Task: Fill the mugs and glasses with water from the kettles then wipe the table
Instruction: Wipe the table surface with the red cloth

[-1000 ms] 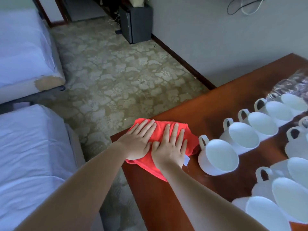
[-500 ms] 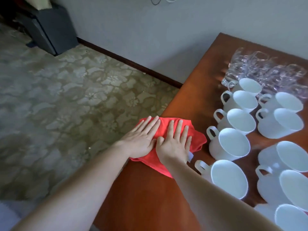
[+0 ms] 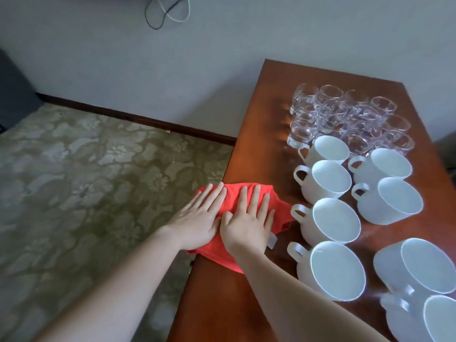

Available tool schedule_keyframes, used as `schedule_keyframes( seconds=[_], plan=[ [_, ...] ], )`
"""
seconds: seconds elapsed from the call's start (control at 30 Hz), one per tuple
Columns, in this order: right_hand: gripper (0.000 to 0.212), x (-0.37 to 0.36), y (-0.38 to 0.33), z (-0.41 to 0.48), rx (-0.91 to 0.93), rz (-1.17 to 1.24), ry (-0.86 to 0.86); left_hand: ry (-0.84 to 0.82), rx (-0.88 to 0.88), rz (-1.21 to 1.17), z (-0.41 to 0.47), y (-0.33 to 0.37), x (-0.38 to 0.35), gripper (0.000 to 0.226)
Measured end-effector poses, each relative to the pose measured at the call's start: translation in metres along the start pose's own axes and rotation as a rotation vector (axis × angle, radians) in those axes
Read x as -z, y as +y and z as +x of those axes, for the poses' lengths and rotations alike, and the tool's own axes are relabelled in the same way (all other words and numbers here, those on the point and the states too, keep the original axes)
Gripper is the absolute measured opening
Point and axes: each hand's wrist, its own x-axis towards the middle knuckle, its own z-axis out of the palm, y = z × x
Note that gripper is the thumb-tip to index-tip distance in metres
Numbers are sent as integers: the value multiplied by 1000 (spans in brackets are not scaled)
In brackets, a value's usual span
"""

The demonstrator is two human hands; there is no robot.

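Observation:
A red cloth [image 3: 280, 215] lies on the left edge of the brown wooden table [image 3: 261, 134]. My left hand [image 3: 199, 218] and my right hand [image 3: 249, 223] press flat on it side by side, fingers straight. Several white mugs [image 3: 335, 220] stand in rows to the right of the cloth, the nearest handle almost touching it. Behind the mugs, several clear glasses [image 3: 345, 117] are clustered at the far end. No kettle is in view.
The table's left edge drops to a patterned green carpet [image 3: 86, 183]. A grey wall with a dark skirting board [image 3: 138, 117] runs behind, cables [image 3: 167, 11] hang on it, and a dark object [image 3: 12, 90] stands at far left.
Both hands have slid the red cloth along the table's left edge, away from the near corner toward the glasses. The view has swung right, away from the beds.

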Motion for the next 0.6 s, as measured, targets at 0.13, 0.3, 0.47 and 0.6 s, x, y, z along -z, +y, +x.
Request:
schedule_keyframes(
  seconds=[0.13,0.3,0.47,0.6],
  plan=[
    [73,4,-1,39,-20,-5,38,-25,-23,-28,37,-11,15,62],
    [79,12,-3,91,-42,-30,58,-9,-79,-66,88,-29,26,63],
    [91,15,-5,134,-56,-87,110,6,-152,-69,131,-48,34,65],
    [95,21,-11,168,-91,-111,120,23,-191,-77,167,-61,43,65]
  ],
)
